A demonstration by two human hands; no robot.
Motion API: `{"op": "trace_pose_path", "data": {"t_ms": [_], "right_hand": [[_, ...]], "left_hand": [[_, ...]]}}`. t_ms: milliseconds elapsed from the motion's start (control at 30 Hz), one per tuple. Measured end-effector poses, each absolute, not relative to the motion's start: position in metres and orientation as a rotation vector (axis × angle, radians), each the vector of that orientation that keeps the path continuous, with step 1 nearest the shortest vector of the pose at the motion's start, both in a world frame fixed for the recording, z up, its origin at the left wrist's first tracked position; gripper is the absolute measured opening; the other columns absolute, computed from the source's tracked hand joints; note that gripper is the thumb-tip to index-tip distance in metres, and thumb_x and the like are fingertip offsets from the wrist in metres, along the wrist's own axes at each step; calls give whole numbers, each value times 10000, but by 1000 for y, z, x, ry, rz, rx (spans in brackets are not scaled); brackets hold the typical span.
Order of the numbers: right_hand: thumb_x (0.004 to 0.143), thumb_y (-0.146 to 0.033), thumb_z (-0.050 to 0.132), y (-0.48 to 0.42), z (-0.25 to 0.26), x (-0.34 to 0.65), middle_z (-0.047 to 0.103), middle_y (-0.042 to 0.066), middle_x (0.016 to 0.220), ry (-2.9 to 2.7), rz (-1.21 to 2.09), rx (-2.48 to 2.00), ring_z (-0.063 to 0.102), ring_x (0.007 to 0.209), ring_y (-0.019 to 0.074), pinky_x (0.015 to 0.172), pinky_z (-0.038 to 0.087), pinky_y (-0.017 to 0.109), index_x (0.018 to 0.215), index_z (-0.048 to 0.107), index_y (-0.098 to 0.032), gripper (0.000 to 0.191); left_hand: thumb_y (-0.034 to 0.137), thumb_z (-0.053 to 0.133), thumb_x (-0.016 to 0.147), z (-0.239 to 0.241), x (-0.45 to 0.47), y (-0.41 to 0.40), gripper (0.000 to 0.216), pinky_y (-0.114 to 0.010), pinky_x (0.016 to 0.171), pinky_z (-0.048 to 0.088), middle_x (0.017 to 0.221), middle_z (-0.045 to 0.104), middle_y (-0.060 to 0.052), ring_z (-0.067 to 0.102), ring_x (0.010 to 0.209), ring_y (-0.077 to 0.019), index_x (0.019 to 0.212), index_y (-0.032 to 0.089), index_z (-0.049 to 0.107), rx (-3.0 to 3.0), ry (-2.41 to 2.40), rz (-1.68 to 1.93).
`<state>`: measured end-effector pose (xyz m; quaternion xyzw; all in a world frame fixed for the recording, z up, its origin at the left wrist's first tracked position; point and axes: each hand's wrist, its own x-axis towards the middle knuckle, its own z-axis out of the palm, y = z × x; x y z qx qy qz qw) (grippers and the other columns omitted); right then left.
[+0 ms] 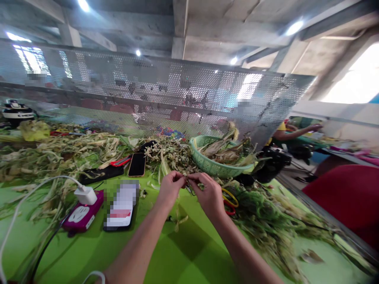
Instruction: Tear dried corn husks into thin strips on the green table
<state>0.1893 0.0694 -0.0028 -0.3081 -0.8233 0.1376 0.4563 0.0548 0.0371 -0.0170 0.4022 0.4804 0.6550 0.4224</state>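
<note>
Above the green tabletop (192, 252), my left hand (171, 188) and my right hand (209, 193) meet at their fingertips. Both are closed in a pinch on something small and dark, too small and blurred to name. Behind my fingers lies a heap of dried husk pieces (170, 152), with a pale husk strip (164, 167) near my left hand. A thin curled strip (177, 223) is on the table below my hands. Yellow and red rings (231, 197), perhaps cord or scissor handles, are beside my right hand.
A green basket (219, 169) of dry husks stands behind my right hand. Left are two phones (120, 207) (137, 165), red-handled cutters (121, 161) and a purple power strip (84, 215) with a white charger (85, 195). Green fibres (263, 209) lie right. A perforated metal screen (166, 94) rises behind.
</note>
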Motion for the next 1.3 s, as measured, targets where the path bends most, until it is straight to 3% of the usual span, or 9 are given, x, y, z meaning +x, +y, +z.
{"op": "trace_pose_path", "data": {"t_ms": [200, 400, 567, 767, 1000, 1300], "right_hand": [[820, -215, 578, 72, -4, 192, 687, 46, 852, -2000, 328, -790, 633, 792, 195, 741, 484, 300, 882, 672, -215, 112], [832, -254, 573, 73, -5, 190, 688, 42, 835, -1955, 411, -794, 630, 769, 185, 727, 479, 289, 864, 669, -203, 113], [827, -321, 573, 77, -8, 189, 682, 38, 773, -1906, 539, -836, 613, 686, 170, 646, 479, 264, 839, 660, -182, 164], [796, -300, 588, 77, -9, 189, 663, 25, 715, -1872, 529, -860, 597, 643, 155, 617, 474, 252, 796, 642, -168, 143], [793, -241, 601, 74, -8, 189, 686, 27, 767, -1890, 418, -824, 620, 675, 160, 643, 487, 262, 819, 667, -188, 88], [826, -209, 592, 70, -4, 190, 688, 39, 883, -1998, 302, -737, 638, 816, 174, 764, 495, 286, 906, 678, -211, 118]], "left_hand": [[310, 601, 732, -8, 55, 31, 159, -260, 650, 437, 692, 637, -28, 572, 660, -144, 728, 159, 649, 1058, 1170, 1604], [268, 701, 636, -14, 53, 38, 165, -244, 633, 436, 646, 593, 9, 536, 622, -116, 718, 156, 612, 1010, 1103, 1646], [274, 717, 651, -16, 53, 38, 227, -278, 698, 456, 752, 643, -35, 574, 706, -144, 832, 152, 650, 1006, 1069, 1689], [324, 742, 628, -11, 54, 36, 218, -296, 679, 460, 704, 642, -36, 564, 671, -151, 742, 160, 656, 1053, 1128, 1693], [308, 738, 604, -14, 55, 38, 221, -230, 596, 402, 632, 590, 13, 515, 608, -108, 713, 147, 634, 995, 1148, 1693], [300, 742, 583, -15, 56, 38, 205, -237, 621, 401, 617, 611, 5, 516, 585, -102, 679, 139, 659, 821, 1104, 1689]]}}
